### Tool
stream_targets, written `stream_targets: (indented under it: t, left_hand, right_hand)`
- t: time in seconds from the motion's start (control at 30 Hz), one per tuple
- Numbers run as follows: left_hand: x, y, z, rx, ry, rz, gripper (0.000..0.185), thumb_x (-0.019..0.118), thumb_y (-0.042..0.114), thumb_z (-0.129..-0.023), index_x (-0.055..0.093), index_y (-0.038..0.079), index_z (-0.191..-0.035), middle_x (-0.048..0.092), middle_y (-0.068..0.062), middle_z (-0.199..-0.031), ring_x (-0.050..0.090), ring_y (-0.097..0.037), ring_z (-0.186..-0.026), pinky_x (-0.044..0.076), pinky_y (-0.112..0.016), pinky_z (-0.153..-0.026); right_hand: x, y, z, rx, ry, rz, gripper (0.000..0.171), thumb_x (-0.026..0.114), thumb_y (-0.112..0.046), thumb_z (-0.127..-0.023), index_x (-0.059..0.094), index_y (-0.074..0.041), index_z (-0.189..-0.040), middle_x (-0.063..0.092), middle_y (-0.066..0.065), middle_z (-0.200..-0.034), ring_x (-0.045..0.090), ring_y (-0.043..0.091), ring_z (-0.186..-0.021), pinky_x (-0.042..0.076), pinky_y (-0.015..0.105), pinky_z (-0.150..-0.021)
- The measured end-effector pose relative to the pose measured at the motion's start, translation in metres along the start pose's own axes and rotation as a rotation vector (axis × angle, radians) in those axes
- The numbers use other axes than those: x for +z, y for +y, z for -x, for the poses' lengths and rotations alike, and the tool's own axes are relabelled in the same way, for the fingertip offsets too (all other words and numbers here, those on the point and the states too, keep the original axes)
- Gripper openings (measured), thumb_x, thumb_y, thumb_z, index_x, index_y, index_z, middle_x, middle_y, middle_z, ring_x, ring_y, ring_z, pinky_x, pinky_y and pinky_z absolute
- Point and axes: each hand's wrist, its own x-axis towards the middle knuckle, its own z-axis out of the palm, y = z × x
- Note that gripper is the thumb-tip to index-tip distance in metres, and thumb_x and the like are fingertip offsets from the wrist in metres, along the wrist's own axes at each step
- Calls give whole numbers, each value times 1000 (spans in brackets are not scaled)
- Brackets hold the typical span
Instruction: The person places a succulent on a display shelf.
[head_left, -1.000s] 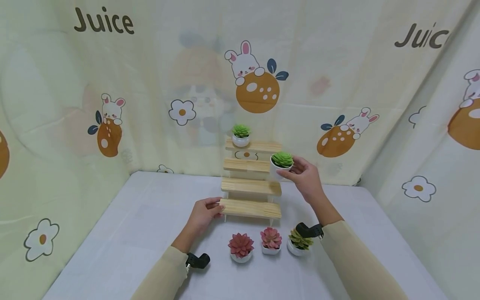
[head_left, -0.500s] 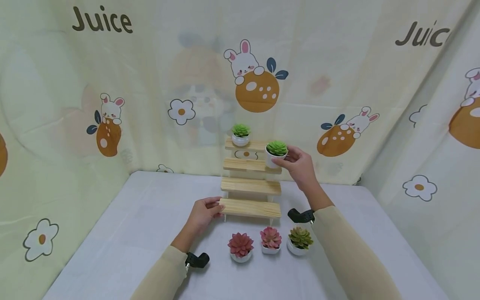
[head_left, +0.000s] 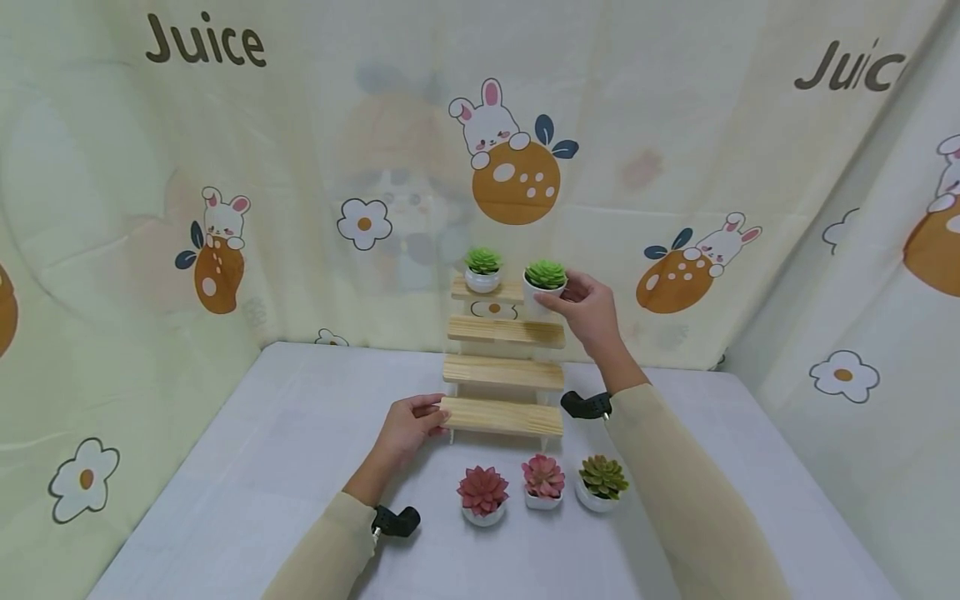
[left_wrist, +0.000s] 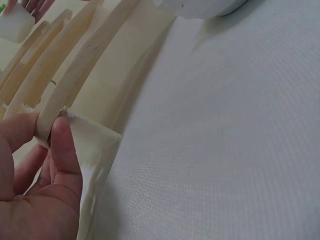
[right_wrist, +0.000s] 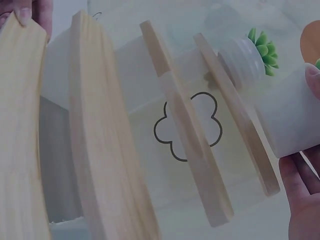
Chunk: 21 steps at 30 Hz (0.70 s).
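Note:
My right hand (head_left: 591, 310) grips a green succulent in a white pot (head_left: 545, 280) by its side, close over the right end of the top step of a wooden tiered stand (head_left: 504, 372). In the right wrist view, the held pot (right_wrist: 288, 112) is beside the top board, with a gap showing at its base. A smaller green succulent in a round white pot (head_left: 483, 269) sits at the top step's left end. My left hand (head_left: 407, 427) pinches the left end of the lowest board; the left wrist view shows thumb and fingers around the board's end (left_wrist: 50, 115).
On the white table (head_left: 315, 433) before the stand are a dark red succulent (head_left: 482, 492), a pink succulent (head_left: 543, 477) and an olive-green succulent (head_left: 602, 478), all in white pots. Behind the stand hangs a printed curtain (head_left: 420, 167).
My right hand has carried the green potted succulent up and a little left, from beside the second-highest step to the top one. The left hand keeps its place on the lowest board.

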Motion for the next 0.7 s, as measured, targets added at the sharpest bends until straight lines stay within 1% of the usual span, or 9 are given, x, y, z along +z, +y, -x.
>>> stream_targets:
  t: [0.23,0.4,0.6,0.7]
  left_hand:
    - [0,-1,0,9,-4,15,37,69,-2,-94,64,-8,-131,70,-18,-106,68,-13,-81,66,-29,-74]
    - [0,-1,1,15,-3,17,37,69,-2,-94,64,-8,-131,70,-18,-106,68,-13,-81,66,-29,-74]
    - [0,-1,0,1,-2,12,39,70,0,-94,63,-7,-132,70,-17,-107,68,-13,-80,66,-32,-76]
    - [0,1,-1,-3,-11,2,40,70,0,-94,63,-8,-133,70,-18,-108,68,-13,-81,67,-36,-80]
  right_hand:
    - [2,-4,-10,25,12,-12,71,87,-36,-82,59,-13,-143,65,10,-137,63,23,-122,60,25,-97]
    - [3,-6,-16,47,0,-17,73,85,-34,-85,55,-10,-147,61,14,-142,61,28,-128,61,27,-96]
    - [5,-7,-22,68,16,6,76,85,-34,-85,53,-9,-148,61,14,-143,61,28,-128,60,29,-99]
    - [7,-8,-25,67,20,12,75,85,-33,-85,54,-9,-148,63,14,-141,62,28,-127,59,31,-101]
